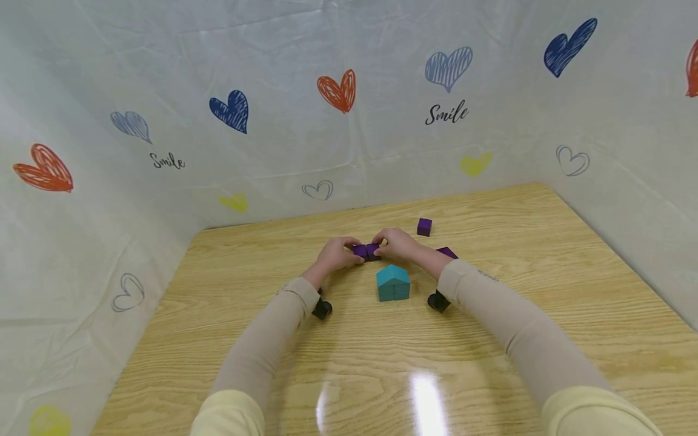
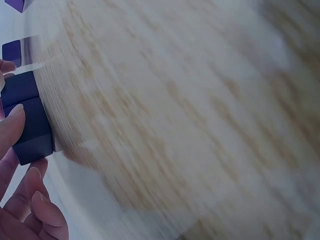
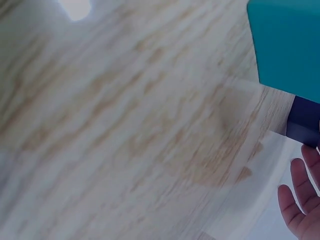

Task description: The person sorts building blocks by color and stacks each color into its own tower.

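Two purple cube blocks sit side by side, touching, on the wooden table [image 1: 245, 290]. My left hand [image 1: 335, 254] pinches the left purple block [image 1: 360, 251] between thumb and fingers, as the left wrist view also shows on that dark-looking block [image 2: 35, 130]. On the other side, my right hand [image 1: 398, 244] pinches the right purple block [image 1: 373, 251]. In the right wrist view a purple block [image 3: 304, 120] is partly cut off by the frame edge, near the right fingers. Closer to me stands a teal house-shaped stack of blocks [image 1: 394, 283], apart from both hands.
A loose purple block [image 1: 424, 227] lies behind the right hand. Another purple block [image 1: 447, 252] is partly hidden by the right wrist. A white sheet [image 1: 272, 163] with printed hearts hangs behind the table. Black wrist cameras [image 1: 323, 309] hang under both wrists.
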Motion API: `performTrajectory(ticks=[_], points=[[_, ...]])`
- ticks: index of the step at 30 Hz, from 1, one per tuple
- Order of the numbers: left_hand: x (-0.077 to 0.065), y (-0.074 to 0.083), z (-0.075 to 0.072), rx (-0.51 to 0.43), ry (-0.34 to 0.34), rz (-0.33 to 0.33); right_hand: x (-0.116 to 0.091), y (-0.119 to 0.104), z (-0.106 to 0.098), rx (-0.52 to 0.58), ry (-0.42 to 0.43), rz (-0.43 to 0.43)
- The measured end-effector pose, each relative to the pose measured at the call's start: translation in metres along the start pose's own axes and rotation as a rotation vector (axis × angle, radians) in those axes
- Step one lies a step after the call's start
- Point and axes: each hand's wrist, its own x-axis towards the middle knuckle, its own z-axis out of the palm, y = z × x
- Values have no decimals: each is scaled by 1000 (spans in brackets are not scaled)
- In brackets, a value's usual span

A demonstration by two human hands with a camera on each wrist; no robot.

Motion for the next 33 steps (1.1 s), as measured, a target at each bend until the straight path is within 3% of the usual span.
performTrajectory(ticks=[12,33], points=[[-6,-6,-4,-161,-13,-36,-5,2,-7,11,-18,-26],[-5,-7,-2,-181,11,-34,-4,7,-5,30,10,-53]])
